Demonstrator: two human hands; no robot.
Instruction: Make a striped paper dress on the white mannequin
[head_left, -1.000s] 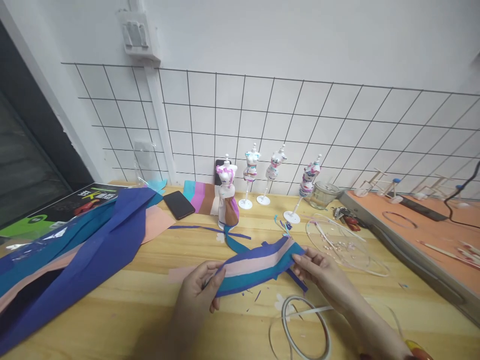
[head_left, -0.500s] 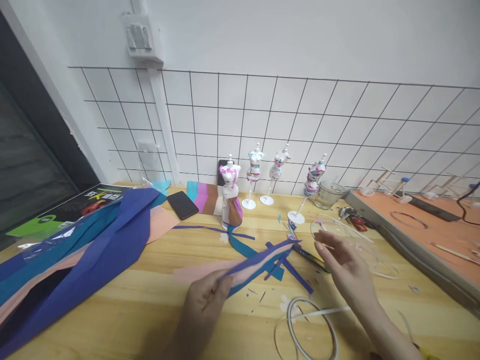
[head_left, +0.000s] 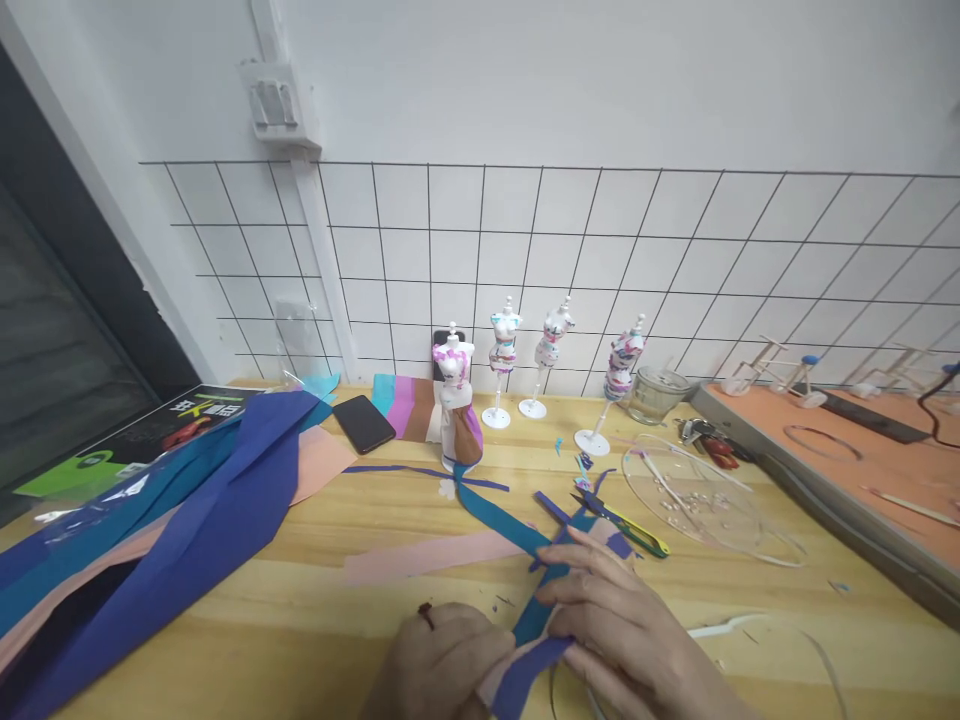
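Note:
My left hand, low in the middle, is closed on one end of thin strips in purple, pink and teal; whether they are paper or cloth I cannot tell. My right hand lies across the same coloured strips, its thumb and fingers gripping them; part of the bundle is hidden beneath it. Beyond that hand, open scissors with yellow-green handles rest on the table. A teal strip runs up to a small dress form, around whose lower part brown and purple material is wrapped. A pink strip lies flat nearby.
Three more painted dress forms stand near the wall with a glass jar. A phone and large purple sheets lie left. Right are a clear plate, red-handled pliers and an orange-topped tray.
My right hand has come down and left onto the strips, which were held only by my left hand. My left hand has moved lower and right. The raised bundle is now down near the tabletop.

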